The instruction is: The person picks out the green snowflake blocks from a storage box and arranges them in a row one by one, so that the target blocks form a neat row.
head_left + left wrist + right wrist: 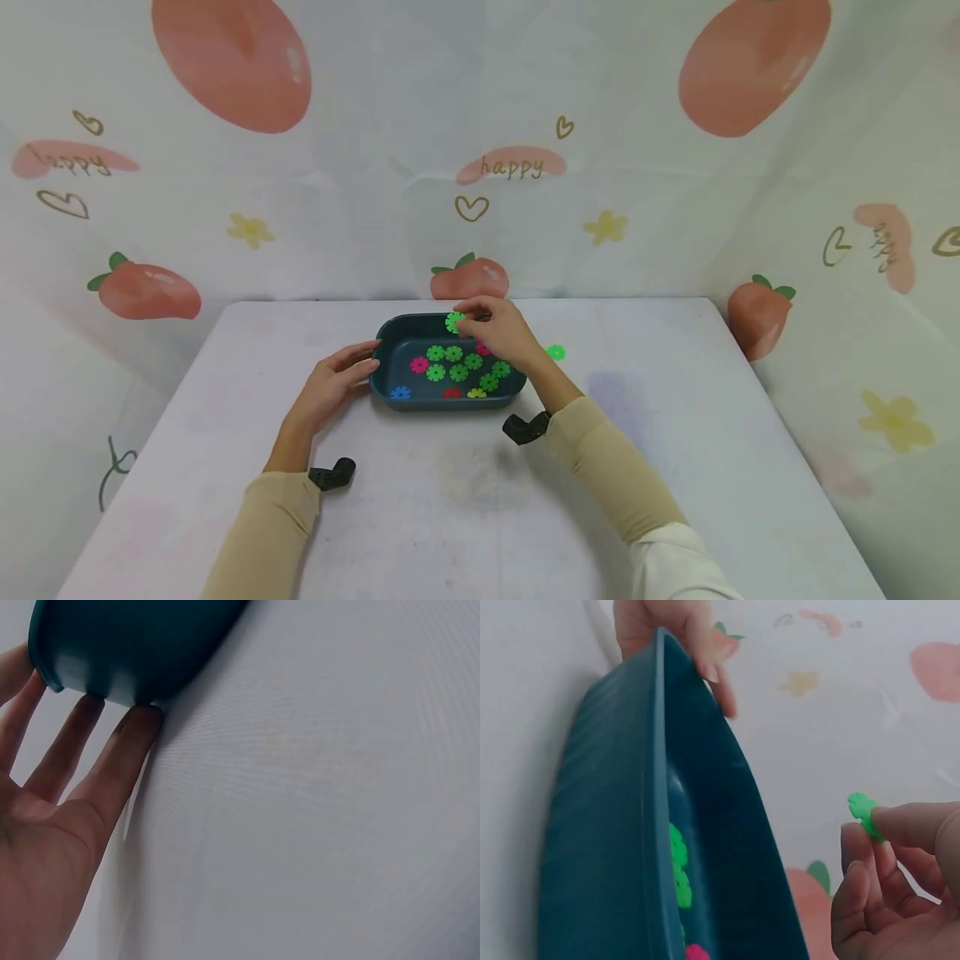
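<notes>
A dark teal tray (442, 403) stands on the table, holding several small notched plastic discs, most of them green (458, 372), with pink (419, 365), blue (401, 392), red and yellow ones among them. My right hand (501, 330) is raised over the tray's far side, pinching a green notched disc (862, 811) between thumb and fingertips. My left hand (335, 385) rests against the left end of the tray. In the left wrist view its fingers (120, 761) lie nearly straight, their tips touching the outer wall.
Another green disc (556, 352) lies on the table (420, 508) just right of the tray. A patterned cloth (360, 208) hangs behind and beside the table. Dark wrist mounts (527, 427) stick out from both wrists.
</notes>
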Motion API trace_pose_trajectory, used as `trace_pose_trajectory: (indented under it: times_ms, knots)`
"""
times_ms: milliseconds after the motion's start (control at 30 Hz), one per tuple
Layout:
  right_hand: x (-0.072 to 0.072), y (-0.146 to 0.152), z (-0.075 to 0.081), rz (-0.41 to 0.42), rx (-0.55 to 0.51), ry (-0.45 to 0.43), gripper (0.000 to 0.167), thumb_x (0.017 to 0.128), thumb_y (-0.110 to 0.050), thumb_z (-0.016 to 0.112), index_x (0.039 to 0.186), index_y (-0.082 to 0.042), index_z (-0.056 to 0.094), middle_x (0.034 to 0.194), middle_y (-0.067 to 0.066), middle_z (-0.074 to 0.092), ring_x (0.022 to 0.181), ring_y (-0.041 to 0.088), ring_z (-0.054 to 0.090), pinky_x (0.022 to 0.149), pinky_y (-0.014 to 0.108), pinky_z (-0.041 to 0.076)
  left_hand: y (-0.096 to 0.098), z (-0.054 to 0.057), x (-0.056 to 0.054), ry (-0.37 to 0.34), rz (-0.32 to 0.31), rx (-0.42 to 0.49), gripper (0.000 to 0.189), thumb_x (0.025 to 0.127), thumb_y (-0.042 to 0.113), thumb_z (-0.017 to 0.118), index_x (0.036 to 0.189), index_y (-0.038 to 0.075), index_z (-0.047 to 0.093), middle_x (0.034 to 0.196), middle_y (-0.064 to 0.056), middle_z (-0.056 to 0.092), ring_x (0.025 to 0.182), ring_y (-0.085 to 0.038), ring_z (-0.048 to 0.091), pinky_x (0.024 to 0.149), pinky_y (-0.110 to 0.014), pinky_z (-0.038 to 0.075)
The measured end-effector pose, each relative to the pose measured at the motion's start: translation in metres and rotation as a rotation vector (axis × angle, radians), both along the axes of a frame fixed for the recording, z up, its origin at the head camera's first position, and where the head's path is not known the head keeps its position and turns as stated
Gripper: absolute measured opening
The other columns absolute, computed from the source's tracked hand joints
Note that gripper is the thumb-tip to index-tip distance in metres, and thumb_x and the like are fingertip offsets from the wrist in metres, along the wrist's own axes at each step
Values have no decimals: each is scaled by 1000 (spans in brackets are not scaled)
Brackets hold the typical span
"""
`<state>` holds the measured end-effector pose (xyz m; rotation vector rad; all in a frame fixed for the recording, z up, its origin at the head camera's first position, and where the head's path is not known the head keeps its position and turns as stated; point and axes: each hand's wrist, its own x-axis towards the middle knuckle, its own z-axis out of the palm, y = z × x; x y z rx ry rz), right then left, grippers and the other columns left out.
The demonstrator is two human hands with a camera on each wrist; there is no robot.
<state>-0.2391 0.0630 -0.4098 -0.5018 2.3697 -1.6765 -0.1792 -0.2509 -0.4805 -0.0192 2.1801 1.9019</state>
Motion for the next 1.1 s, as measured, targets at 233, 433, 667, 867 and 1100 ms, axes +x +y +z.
trace_pose_trajectory:
  times_ms: [233, 433, 667, 867, 1100]
  knots:
    - [2, 21, 0, -67, -45, -37, 28, 97, -19, 70, 122, -8, 70, 100, 6, 68, 95, 20, 72, 87, 38, 59, 0, -3, 1, -9, 12, 0, 61, 101, 39, 64, 154, 16, 45, 161, -12, 39, 121, -4, 57, 95, -25, 57]
    - [3, 35, -3, -132, -86, -54, 32, 97, -17, 70, 126, -5, 69, 99, 4, 62, 94, 27, 73, 82, 29, 60, 2, -2, 1, -12, 29, 1, 60, 101, 38, 64, 154, 16, 46, 162, -11, 39, 121, -4, 57, 94, -25, 58]
    - [5, 50, -9, -204, -74, -74, 33, 97, -20, 69, 128, -7, 68, 103, 7, 60, 105, 40, 71, 80, 22, 59, 4, -3, 0, -24, 50, 7, 61, 100, 39, 65, 154, 16, 46, 162, -11, 38, 122, -5, 56, 94, -26, 58]
    - [4, 61, -14, -241, -57, -88, 31, 98, -20, 68, 127, -8, 68, 103, 6, 60, 108, 42, 70, 81, 24, 59, 5, -5, -1, -29, 65, 15, 63, 100, 40, 65, 154, 16, 46, 162, -12, 39, 122, -6, 55, 93, -25, 58]
    - [4, 75, -19, -281, -63, -100, 34, 97, -18, 68, 128, -4, 68, 98, 4, 61, 92, 21, 74, 80, 26, 59, 6, -6, 0, -29, 77, 47, 62, 100, 39, 66, 153, 15, 47, 159, -11, 41, 120, -4, 56, 90, -23, 58]
